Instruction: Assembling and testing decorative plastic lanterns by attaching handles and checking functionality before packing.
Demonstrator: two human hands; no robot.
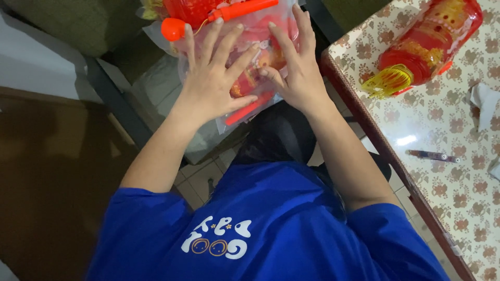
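Both hands, left (211,78) and right (294,65), lie open with spread fingers, pressing a clear bag (250,62) of red toys on the lap. The smooth plastic may slide off the knees if pressure becomes uneven.

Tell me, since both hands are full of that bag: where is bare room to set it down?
The floral-patterned table is bare between the red and yellow plastic lantern and the dark pen, and again below the pen. Crowded: the lap, where left hand and right hand press the clear plastic bag of red items.
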